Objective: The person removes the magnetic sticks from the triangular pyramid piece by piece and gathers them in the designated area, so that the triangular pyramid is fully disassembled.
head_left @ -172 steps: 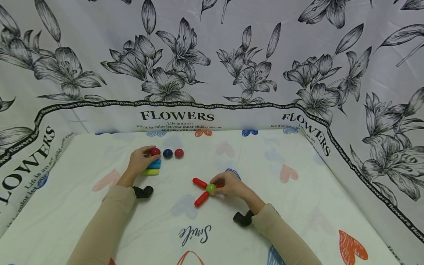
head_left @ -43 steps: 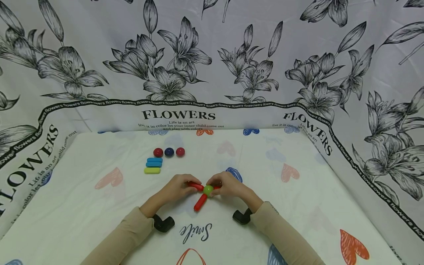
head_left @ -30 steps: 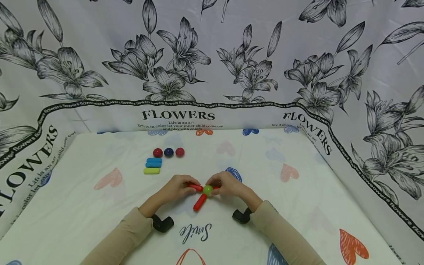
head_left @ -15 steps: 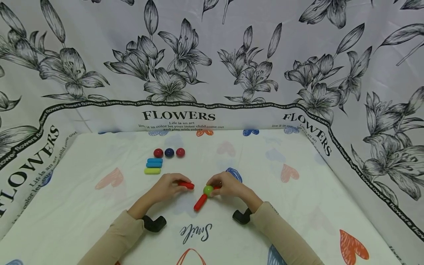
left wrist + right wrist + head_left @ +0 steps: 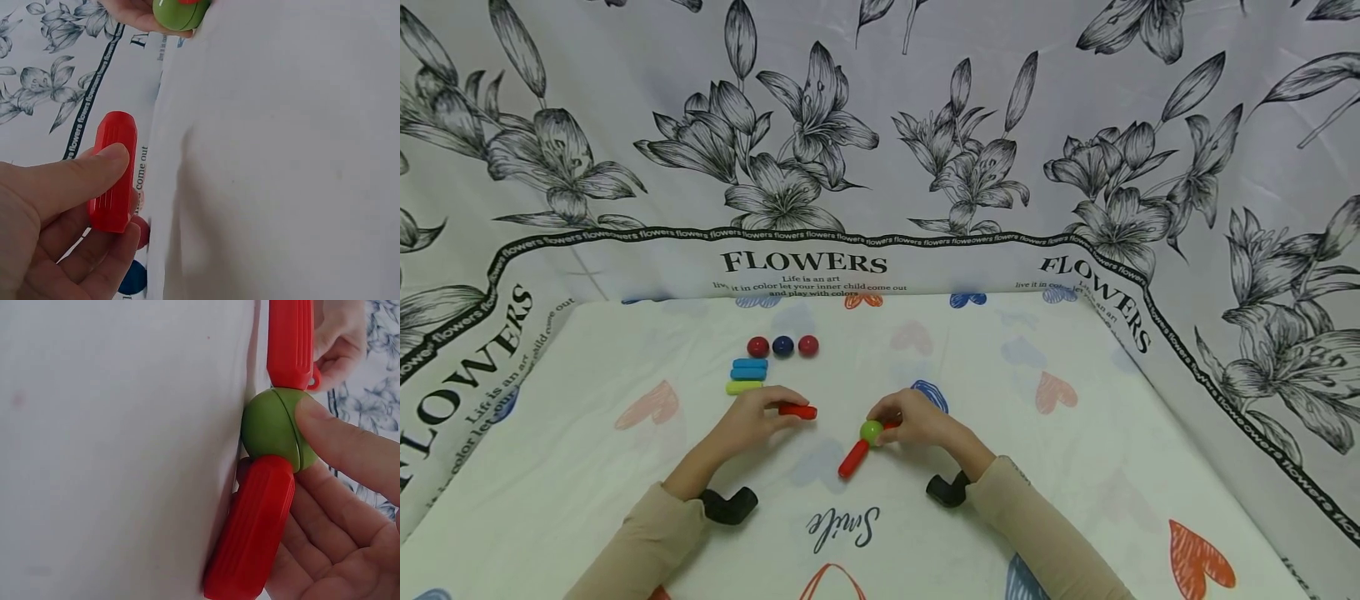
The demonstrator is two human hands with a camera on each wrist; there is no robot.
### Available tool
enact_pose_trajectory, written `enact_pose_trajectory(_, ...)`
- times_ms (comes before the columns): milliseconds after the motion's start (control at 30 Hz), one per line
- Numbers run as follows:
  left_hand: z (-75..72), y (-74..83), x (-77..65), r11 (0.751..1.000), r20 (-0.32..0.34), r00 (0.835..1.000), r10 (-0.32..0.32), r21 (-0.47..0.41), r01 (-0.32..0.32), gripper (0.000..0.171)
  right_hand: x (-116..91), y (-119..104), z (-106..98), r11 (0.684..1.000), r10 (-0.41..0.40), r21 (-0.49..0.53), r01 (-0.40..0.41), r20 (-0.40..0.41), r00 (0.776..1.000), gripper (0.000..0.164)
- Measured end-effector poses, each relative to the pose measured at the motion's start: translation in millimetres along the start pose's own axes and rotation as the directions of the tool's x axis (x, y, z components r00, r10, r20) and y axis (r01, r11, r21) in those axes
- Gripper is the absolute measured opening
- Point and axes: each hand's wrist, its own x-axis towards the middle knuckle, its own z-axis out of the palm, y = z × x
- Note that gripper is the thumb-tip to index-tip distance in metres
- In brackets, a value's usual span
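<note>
In the head view my left hand [image 5: 748, 427] pinches a red toy building stick [image 5: 801, 412] between thumb and fingers, apart from the green ball [image 5: 871, 431]. The left wrist view shows the thumb pressed on this ribbed red stick [image 5: 111, 209]. My right hand [image 5: 925, 421] holds the green ball, with thumb and fingertips round it in the right wrist view. Two red sticks are joined to that ball: one [image 5: 853, 460] points toward the front left, while the other [image 5: 247, 534] lies partly hidden by my right fingers.
Behind my left hand lie a yellow-green stick [image 5: 744, 387] and two blue sticks [image 5: 749, 369]. Beyond them a row holds a dark red ball [image 5: 757, 347], a navy ball [image 5: 783, 347] and a red ball [image 5: 808, 345]. A black device sits at each wrist, including the left one [image 5: 730, 506].
Earlier my left hand left the dark red ball in the row and took one red stick. It has pulled that stick off the green ball, moving left. My right hand stays on the ball.
</note>
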Motion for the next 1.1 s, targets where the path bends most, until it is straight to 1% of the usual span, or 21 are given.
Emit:
enact_pose_trajectory(100, -3.6, -4.8, -3.0, 1.000, -0.006, 1.000, -0.004, -0.001, 0.004, 0.024, 0, 0, 0, 1.000, -0.003, 0.003, 0.003, 0.003, 1.000, 0.029)
enact_pose_trajectory(200, -7.7, -9.0, -6.0, 1.000, -0.030, 1.000, -0.004, -0.001, 0.004, 0.024, 0, 0, 0, 1.000, -0.001, 0.010, 0.001, 0.005, 1.000, 0.029)
enact_pose_trajectory(333, -14.7, -12.1, -10.1, 0.999, -0.065, 0.997, -0.031, 0.035, 0.033, 0.024, 0, -2, -1, 1.000, 0.005, 0.016, -0.005, 0.007, 1.000, 0.029)
enact_pose_trajectory(467, -21.1, -13.8, -12.7, 0.996, -0.084, 0.995, -0.062, 0.064, 0.067, 0.025, 0, -2, -1, 1.000, 0.006, 0.018, -0.006, 0.007, 1.000, 0.029)
enact_pose_trajectory(600, -26.0, -18.0, -12.9, 0.993, -0.115, 0.991, -0.073, 0.088, 0.083, 0.026, 0, -2, -1, 1.000, 0.007, 0.020, -0.007, 0.006, 1.000, 0.029)
enact_pose_trajectory(700, -29.3, -20.7, -13.4, 0.991, -0.141, 0.988, -0.063, 0.108, 0.078, 0.027, 0, -2, -1, 1.000, 0.010, 0.022, -0.010, 0.005, 1.000, 0.029)
enact_pose_trajectory(967, -34.1, -28.9, -15.5, 0.985, -0.141, 0.983, -0.117, 0.111, 0.134, 0.029, 1, -1, 0, 0.999, 0.015, 0.028, -0.015, 0.005, 1.000, 0.029)
enact_pose_trajectory(1100, -34.7, -33.6, -16.1, 0.986, -0.163, 0.981, -0.106, 0.109, 0.125, 0.027, 1, 1, 0, 0.999, 0.019, 0.036, -0.019, 0.006, 1.000, 0.029)
